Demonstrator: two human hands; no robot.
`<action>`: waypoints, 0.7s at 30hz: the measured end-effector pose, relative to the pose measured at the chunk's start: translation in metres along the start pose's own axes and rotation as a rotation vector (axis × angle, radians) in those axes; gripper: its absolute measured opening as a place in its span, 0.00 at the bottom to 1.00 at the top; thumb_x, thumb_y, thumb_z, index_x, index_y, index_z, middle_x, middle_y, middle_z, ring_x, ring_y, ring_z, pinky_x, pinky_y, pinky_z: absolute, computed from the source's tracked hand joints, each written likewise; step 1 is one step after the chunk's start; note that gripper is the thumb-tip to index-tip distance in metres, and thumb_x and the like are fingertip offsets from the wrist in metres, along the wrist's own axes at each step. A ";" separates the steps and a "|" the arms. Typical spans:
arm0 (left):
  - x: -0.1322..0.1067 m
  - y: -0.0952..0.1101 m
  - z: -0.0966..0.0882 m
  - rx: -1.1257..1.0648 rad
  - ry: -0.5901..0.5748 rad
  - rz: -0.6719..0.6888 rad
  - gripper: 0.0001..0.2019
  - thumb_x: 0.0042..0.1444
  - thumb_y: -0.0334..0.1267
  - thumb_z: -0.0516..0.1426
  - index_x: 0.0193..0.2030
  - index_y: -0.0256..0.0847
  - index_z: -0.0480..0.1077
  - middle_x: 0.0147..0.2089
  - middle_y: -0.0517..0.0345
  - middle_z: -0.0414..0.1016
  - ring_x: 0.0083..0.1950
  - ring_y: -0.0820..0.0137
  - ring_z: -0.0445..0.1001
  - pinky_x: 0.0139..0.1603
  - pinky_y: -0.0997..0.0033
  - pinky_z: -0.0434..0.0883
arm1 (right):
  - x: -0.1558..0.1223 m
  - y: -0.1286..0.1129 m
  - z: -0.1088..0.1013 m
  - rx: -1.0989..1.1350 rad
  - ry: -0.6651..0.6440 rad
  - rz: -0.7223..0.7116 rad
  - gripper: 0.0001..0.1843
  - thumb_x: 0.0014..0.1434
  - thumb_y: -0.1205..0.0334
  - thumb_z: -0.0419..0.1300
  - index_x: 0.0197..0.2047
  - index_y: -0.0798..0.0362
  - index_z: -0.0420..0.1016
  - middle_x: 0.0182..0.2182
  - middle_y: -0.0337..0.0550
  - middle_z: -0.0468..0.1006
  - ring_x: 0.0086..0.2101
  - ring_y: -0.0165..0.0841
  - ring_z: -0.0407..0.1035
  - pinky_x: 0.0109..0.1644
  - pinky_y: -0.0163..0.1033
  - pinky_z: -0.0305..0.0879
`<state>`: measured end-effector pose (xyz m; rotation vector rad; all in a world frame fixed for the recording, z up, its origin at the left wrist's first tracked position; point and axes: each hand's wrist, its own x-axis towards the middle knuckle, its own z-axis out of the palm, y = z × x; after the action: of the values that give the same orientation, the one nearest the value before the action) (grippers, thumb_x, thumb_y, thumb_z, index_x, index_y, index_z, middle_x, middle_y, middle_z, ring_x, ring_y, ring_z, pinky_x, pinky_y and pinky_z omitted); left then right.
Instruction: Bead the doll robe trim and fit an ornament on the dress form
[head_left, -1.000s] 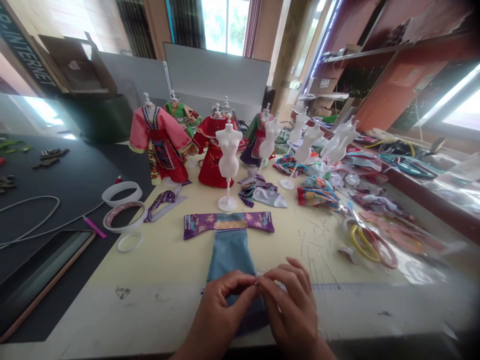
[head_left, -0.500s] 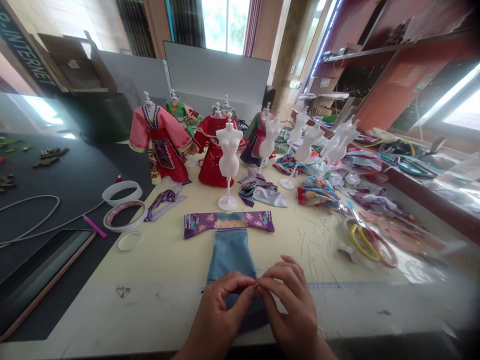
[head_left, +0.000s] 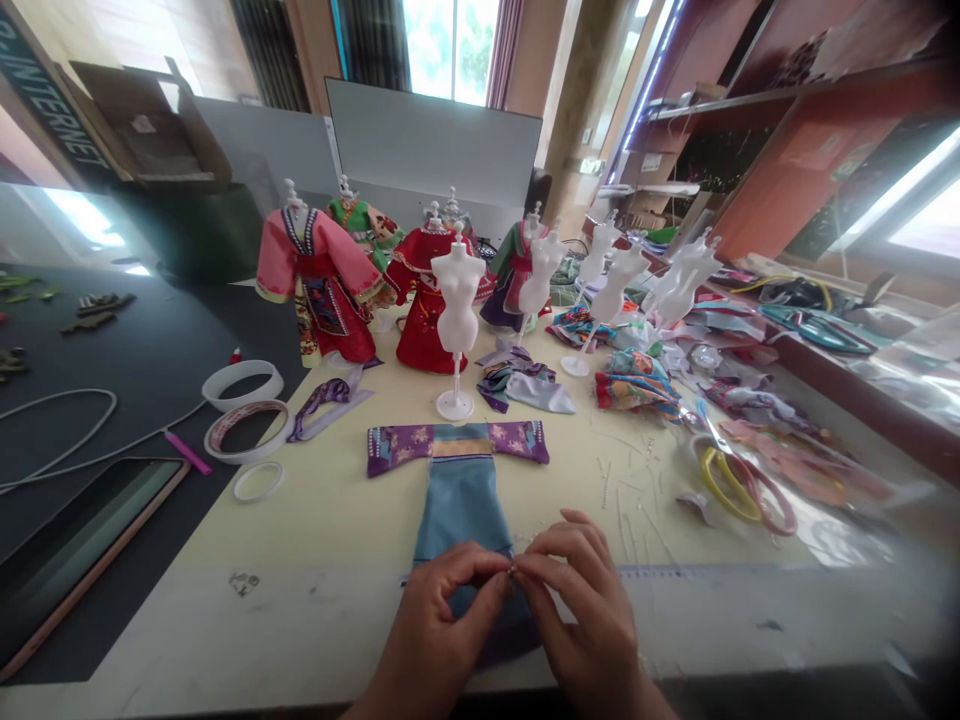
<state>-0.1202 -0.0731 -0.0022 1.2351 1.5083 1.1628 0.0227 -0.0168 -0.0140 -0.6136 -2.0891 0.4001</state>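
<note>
A miniature blue dress (head_left: 460,505) with purple patterned sleeves lies flat on the table in front of me. Over its lower skirt, my left hand (head_left: 450,610) is closed in a pinch of thumb and forefinger. My right hand (head_left: 581,605) pinches too, its fingertips meeting the left ones near the skirt's right edge. Something tiny and pale sits between the fingertips, too small to name. My hands hide part of the hem. Beyond the collar stands a bare white mini mannequin (head_left: 458,300) on its round base.
Rolls of tape (head_left: 247,432) and a phone (head_left: 90,550) lie at left. On the right are scissors (head_left: 731,480), thin clear strips (head_left: 634,510) and fabric scraps (head_left: 637,385). Dressed mannequins, one in a pink robe (head_left: 322,265), and several bare ones stand behind.
Both hands stay pinched together at the same spot, with only a slight shift of the right hand. The dress and the things around it lie as before.
</note>
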 end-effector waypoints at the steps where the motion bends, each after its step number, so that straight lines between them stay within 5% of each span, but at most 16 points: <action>1: 0.000 -0.001 0.000 0.009 0.008 0.021 0.08 0.54 0.38 0.54 0.29 0.39 0.72 0.30 0.60 0.74 0.32 0.72 0.71 0.36 0.77 0.66 | 0.000 0.000 0.000 -0.001 -0.001 -0.003 0.13 0.52 0.79 0.54 0.37 0.53 0.70 0.30 0.41 0.69 0.32 0.32 0.64 0.50 0.52 0.57; 10: 0.001 -0.004 0.001 -0.007 0.037 0.122 0.07 0.54 0.36 0.54 0.29 0.40 0.72 0.30 0.61 0.75 0.32 0.73 0.71 0.37 0.78 0.66 | 0.003 0.003 -0.002 -0.005 -0.071 -0.020 0.14 0.51 0.80 0.54 0.37 0.54 0.72 0.30 0.43 0.70 0.33 0.34 0.63 0.49 0.52 0.57; 21: 0.006 -0.008 -0.001 -0.248 -0.057 -0.218 0.09 0.52 0.41 0.56 0.31 0.38 0.73 0.31 0.59 0.76 0.36 0.70 0.71 0.39 0.76 0.66 | 0.000 0.005 0.005 0.106 -0.090 0.071 0.12 0.53 0.78 0.55 0.38 0.55 0.71 0.31 0.45 0.68 0.34 0.35 0.61 0.40 0.46 0.61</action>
<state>-0.1237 -0.0683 -0.0106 0.9064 1.3712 1.1212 0.0199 -0.0124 -0.0193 -0.6181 -2.1206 0.5845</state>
